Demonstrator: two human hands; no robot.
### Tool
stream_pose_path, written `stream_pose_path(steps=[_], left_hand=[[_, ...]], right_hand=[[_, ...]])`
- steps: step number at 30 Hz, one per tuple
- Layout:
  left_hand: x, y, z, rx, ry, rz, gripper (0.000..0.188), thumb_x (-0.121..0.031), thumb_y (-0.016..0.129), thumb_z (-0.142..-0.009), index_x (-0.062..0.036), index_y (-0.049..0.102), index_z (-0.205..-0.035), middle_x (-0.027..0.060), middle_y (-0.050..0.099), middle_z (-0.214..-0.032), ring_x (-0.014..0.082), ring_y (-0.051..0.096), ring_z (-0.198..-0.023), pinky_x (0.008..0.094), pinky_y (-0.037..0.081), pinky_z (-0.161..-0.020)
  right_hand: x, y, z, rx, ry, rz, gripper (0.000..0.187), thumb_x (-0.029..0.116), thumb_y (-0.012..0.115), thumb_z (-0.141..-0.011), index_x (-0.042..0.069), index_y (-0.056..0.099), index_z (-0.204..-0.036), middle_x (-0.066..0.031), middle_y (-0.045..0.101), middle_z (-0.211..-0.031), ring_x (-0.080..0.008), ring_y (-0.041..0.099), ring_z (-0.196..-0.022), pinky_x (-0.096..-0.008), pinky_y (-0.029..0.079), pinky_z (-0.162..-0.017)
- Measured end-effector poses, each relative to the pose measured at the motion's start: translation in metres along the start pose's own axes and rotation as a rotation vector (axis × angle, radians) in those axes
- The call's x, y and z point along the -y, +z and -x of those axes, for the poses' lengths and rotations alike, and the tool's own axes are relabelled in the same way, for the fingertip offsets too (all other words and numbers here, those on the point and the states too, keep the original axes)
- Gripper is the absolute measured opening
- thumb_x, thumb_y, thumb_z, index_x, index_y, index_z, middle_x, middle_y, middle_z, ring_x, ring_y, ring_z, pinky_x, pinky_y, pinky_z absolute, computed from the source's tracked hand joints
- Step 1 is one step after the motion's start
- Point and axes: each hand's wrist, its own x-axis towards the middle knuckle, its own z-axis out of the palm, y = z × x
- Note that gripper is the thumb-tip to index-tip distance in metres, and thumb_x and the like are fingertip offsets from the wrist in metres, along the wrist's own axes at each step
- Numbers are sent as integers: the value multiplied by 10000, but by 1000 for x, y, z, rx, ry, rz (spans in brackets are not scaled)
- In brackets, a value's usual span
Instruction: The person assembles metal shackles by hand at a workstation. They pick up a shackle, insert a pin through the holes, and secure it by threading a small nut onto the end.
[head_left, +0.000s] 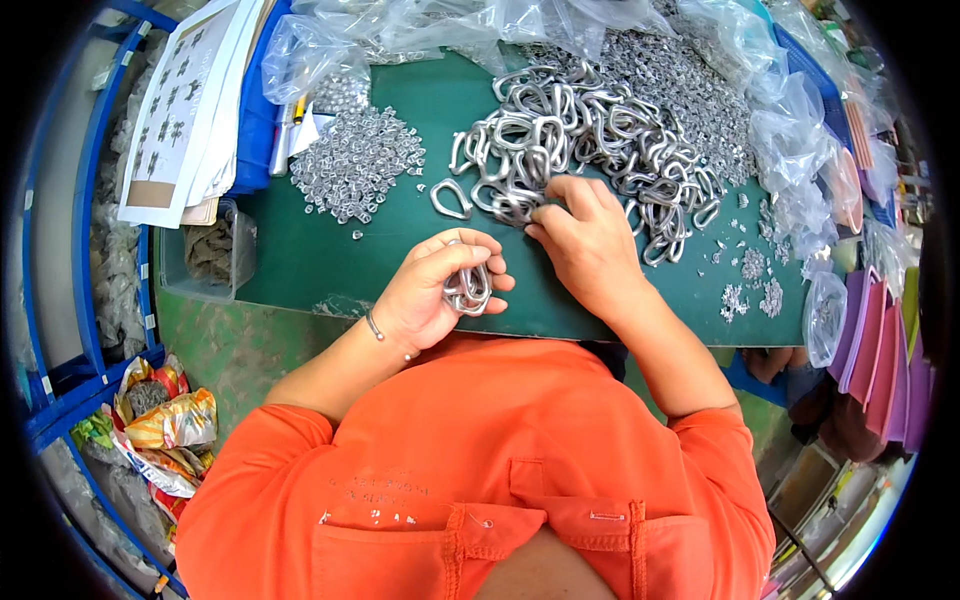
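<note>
On the green bench [330, 260], a pile of metal rings [580, 150] at one o'clock meets the right hand [585, 240], fingers seemingly pinching one, while the left hand [430, 295] clasps a ring bundle [468, 288] at centre.

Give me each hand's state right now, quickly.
Left hand: closed around a bunch of metal rings.
Right hand: fingers curled, picking at the pile of metal rings; grasp cannot be told.
</note>
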Motion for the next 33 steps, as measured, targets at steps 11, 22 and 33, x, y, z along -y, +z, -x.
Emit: stream_pose_path(steps=[11,22,33], left_hand=[[2,15,-11,-29,-6,-196,177,-179,582,-838,-26,520,-903,77,570,-812,184,617,-727,310,547,-559],[4,19,-15,79,-82,-170,286,-303,598,-838,-22,559,-878,55,582,-770,147,621,-656,284,550,-536],[3,24,-16,62,-238,-81,292,-239,588,-839,24,567,-964,105,623,-826,168,645,-691,259,556,-517]], right_hand=[[11,4,21,-173,320,-447,189,-30,631,-709,13,511,-848,-105,582,-829,-257,567,-697,-327,453,-590],[14,-8,27,-365,3,-295,382,-79,659,-615,24,552,-968,-52,585,-758,-209,530,-645,-298,433,-550],[15,-9,37,-286,10,-297,437,-81,645,-584,45,556,-993,-61,595,-855,-230,535,-737,-321,412,-657]])
